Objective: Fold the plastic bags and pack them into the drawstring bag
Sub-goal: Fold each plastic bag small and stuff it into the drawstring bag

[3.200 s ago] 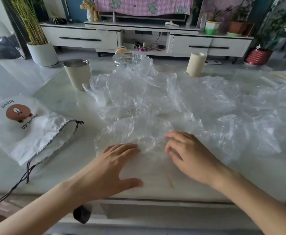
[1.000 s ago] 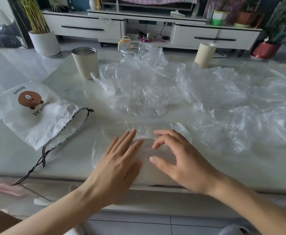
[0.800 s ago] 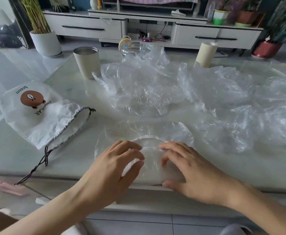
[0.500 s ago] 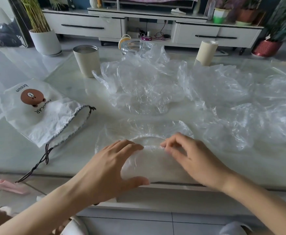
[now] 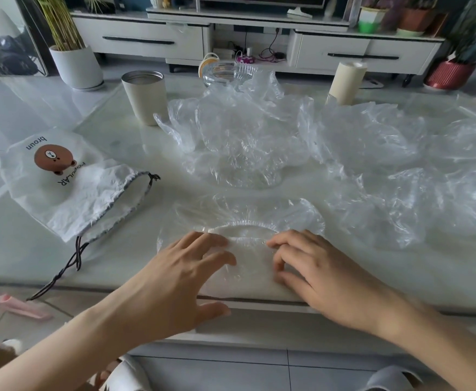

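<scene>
Left hand (image 5: pixel 174 280) lies flat and right hand (image 5: pixel 324 275) curls, grip unclear, on plastic bag (image 5: pixel 248 213) at table (image 5: pixel 33 258) edge.

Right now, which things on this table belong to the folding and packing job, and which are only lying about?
Job: flat clear plastic bag with gathered edge, under the left hand and right hand; heap of crumpled clear plastic bags; white fabric drawstring bag with brown bear print.
Lying about: beige cup with metal rim; cream paper roll; clear glass bowl.
</scene>
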Demonstrator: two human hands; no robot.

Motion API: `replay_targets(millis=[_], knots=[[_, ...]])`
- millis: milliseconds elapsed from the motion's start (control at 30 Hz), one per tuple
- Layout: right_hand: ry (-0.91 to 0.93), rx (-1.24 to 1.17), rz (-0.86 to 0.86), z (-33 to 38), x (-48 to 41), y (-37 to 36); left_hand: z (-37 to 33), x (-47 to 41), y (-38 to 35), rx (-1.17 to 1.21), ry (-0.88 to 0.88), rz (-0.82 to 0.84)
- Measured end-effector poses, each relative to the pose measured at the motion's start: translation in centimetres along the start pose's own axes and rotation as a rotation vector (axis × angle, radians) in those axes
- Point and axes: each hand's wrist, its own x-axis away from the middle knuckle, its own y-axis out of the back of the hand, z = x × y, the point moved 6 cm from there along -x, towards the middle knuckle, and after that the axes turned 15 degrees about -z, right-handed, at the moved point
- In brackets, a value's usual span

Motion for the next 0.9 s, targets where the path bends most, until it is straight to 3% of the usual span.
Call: replay_targets(millis=[200, 267, 334, 434, 501, 634, 701, 767, 901], knots=[[-0.404, -0.471, -0.039, -1.4, -0.9, 1.7, 0.7, -0.5, 0.9, 0.028, 0.076, -0.094], [-0.444, -0.533, 0.037, -1.8, -0.9, 1.7, 1.9, -0.7, 1.5, 0.068, 0.165, -0.175], [-0.407, -0.428, 0.152, -2.1, -0.7, 1.0, 3.0, -0.8, 1.8, 0.103, 0.235, -0.243], [-0.278, -0.267, 0.024, -2.5, -1.4, 1.3, 4.0, -1.1, 2.3, 0.132, 0.322, -0.295], [-0.331, -0.346, -0.023, -2.9, -1.8, 1.9, 4.3, -1.2, 2.7, 0.14, 0.358, -0.293], [-0.503, -0.569, 0.08, -3.3, -1.7, 2.3, 4.8, -1.4, 2.7, 0.176, 0.45, -0.215], [-0.593, -0.545, 0.056, -4.0, -1.5, 1.3, 5.4, -1.5, 2.3, 0.134, 0.505, -0.211], [-0.713, -0.451, -0.078, -5.1, -1.7, 0.6, 6.0, -1.7, 1.9, 0.068, 0.582, -0.23], [-0.752, -0.045, -0.246, -5.7, -2.4, 0.2, 6.5, -2.2, 1.1, -0.086, 0.722, -0.244]])
